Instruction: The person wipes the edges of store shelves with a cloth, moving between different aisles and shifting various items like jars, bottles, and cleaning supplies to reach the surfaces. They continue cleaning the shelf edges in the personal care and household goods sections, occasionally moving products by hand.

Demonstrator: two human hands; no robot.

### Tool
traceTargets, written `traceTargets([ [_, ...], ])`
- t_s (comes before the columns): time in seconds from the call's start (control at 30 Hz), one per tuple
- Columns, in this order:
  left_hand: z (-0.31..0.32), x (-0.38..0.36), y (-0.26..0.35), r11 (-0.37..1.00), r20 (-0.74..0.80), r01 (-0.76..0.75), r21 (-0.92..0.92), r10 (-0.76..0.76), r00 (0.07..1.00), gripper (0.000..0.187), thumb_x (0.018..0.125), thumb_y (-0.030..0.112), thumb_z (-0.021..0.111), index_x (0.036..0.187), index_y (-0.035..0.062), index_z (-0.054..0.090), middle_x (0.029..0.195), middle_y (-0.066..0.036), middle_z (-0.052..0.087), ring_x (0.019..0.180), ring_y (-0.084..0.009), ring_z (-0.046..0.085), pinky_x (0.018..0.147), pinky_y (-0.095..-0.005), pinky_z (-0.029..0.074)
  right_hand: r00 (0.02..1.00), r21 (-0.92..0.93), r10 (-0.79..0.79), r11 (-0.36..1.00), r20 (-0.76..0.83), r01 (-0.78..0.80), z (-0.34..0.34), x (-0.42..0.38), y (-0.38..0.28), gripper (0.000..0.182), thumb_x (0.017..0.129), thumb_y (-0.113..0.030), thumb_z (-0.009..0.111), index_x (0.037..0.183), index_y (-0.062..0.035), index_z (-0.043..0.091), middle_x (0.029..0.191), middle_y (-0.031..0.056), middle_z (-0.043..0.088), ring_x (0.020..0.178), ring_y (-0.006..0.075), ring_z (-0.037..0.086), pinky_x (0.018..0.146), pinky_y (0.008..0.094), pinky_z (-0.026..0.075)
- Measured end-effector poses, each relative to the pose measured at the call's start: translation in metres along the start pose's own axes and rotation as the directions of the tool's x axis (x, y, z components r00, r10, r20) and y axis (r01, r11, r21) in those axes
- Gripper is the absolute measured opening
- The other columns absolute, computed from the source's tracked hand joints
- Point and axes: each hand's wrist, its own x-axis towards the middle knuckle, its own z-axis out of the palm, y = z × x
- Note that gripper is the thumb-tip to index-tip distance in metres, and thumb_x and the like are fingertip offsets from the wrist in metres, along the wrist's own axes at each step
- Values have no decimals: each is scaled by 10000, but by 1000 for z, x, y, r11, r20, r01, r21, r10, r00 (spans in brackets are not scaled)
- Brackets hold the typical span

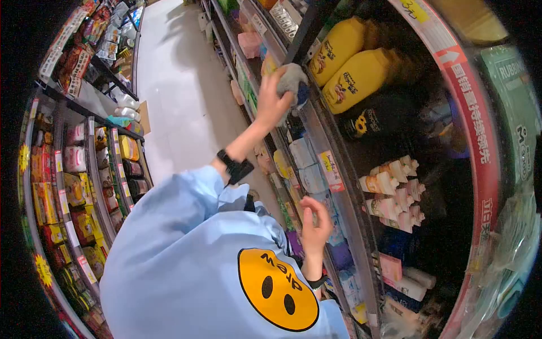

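Observation:
My left hand (274, 99) reaches out to the shelf edge, its fingers wrapped round a grey cloth (292, 79). The cloth presses against the front rail of the shelf (322, 130), beside a dark upright post (305, 37). Two yellow bottles (355, 79) lie just right of the cloth, with a black bottle (364, 121) below them. Lower down, my right hand (316, 226) hovers near the same shelf rail with its thumb and fingers apart and curved. Nothing shows in it.
Small white-capped bottles (395, 195) stand on the right shelf. A red-and-white label strip (466, 96) curves along the shelf above. Packed shelves (73, 186) line the left side. A pale aisle floor (172, 96) runs between, with a cardboard piece (145, 117) at its left edge.

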Motion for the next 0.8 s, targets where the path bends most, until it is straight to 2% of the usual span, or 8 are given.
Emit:
traceTargets([
  [0.13, 25, -10, 10, 997, -99, 80, -4, -80, 992, 472, 670, 46, 581, 1130, 42, 477, 1096, -170, 486, 1045, -356, 477, 896, -376, 393, 985, 17, 172, 985, 10, -172, 2, -18, 13, 147, 849, 2, 515, 953, 2, 619, 842, 74, 650, 798, 143, 616, 738, 250, 461],
  [0.27, 30, -77, 56, 994, 34, 32, -104, -29, 999, 432, 631, 28, 598, 1053, 53, 512, 1070, -177, 489, 1027, -381, 477, 902, -417, 390, 961, 91, 275, 956, 38, -277, -3, -22, 28, 146, 872, -19, 505, 953, -1, 624, 843, 65, 647, 777, 125, 620, 725, 247, 472],
  [0.33, 29, -113, 78, 990, 169, 3, -138, 20, 985, 449, 616, 46, 598, 1061, 70, 542, 1100, -162, 487, 1040, -371, 478, 911, -428, 385, 959, 88, 280, 955, 50, -284, -5, -18, 36, 146, 871, -19, 506, 953, -3, 626, 845, 66, 649, 772, 127, 623, 718, 248, 472],
  [0.43, 31, -112, 69, 986, 205, 21, -165, 14, 979, 456, 615, 47, 606, 1066, 75, 547, 1108, -151, 485, 1034, -366, 481, 904, -422, 391, 972, 35, 232, 972, 38, -234, -11, -11, 32, 144, 869, -18, 509, 949, -8, 629, 847, 69, 651, 761, 130, 629, 702, 248, 474],
  [0.53, 24, -84, 48, 983, 51, -186, 8, 185, 981, 460, 597, 30, 621, 1050, 59, 545, 1033, -151, 510, 1005, -357, 495, 864, -402, 414, 988, -4, 157, 988, 6, -157, -16, -4, 29, 141, 866, -14, 512, 943, -13, 630, 850, 73, 653, 752, 135, 635, 686, 246, 475],
  [0.6, 19, -59, 34, 1000, -144, -23, -5, 22, 989, 390, 634, 8, 595, 1018, 34, 531, 1002, -151, 506, 970, -351, 500, 845, -392, 414, 989, 17, 150, 989, -10, -150, -18, -3, 31, 140, 864, -11, 513, 940, -16, 630, 852, 74, 653, 749, 137, 637, 677, 244, 476],
  [0.67, 13, -29, 17, 999, -296, 17, 30, -8, 955, 391, 688, 50, 577, 1068, 20, 490, 1031, -161, 486, 968, -349, 500, 848, -387, 409, 986, 5, 165, 986, -30, -165, -18, -4, 37, 141, 862, -2, 511, 941, -14, 627, 856, 79, 653, 753, 134, 637, 672, 244, 479],
  [0.8, 6, 14, 2, 996, -119, 28, 88, -18, 993, 393, 708, 74, 586, 1082, 16, 483, 1073, -169, 489, 1014, -350, 496, 855, -385, 405, 977, 3, 208, 978, -55, -208, -16, -14, 41, 140, 860, 2, 510, 939, -12, 624, 842, 75, 650, 756, 131, 638, 667, 243, 479],
])
